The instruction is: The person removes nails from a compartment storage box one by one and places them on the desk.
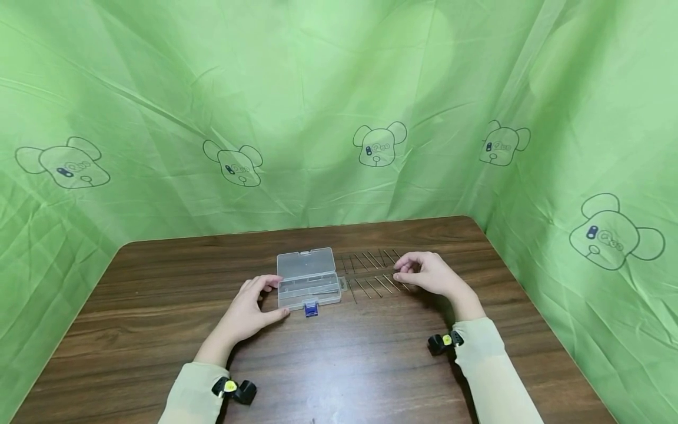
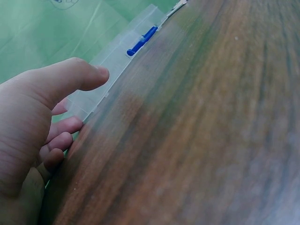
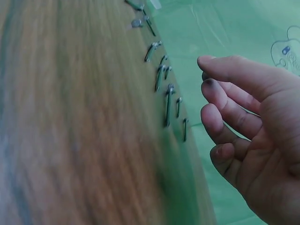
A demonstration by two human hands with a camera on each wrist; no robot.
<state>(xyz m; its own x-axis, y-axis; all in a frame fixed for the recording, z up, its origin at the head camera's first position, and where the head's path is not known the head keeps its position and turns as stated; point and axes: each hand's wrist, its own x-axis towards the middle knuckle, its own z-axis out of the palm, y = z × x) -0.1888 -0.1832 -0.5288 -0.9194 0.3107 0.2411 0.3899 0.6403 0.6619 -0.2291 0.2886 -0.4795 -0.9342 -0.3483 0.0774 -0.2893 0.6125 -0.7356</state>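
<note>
A clear plastic box [image 1: 308, 301] lies with its lid [image 1: 306, 262] folded back and a blue latch [image 1: 311, 310] at its front. My left hand [image 1: 249, 309] is at the box's left end, thumb by the front corner and index finger by the hinge side. The left wrist view shows the thumb [image 2: 91, 77] in front of the box wall. Two rows of thin metal nails [image 1: 377, 287] lie right of the box. My right hand [image 1: 429, 274] is over the right end of these rows, fingers loosely bent. In the right wrist view nothing shows between its fingertips [image 3: 213, 89].
The brown wooden table [image 1: 339, 365] has its far edge against a green cloth curtain [image 1: 307, 118] printed with bear heads. A small clear tab [image 1: 342, 284] sticks out at the box's right side. Each wrist wears a small black camera.
</note>
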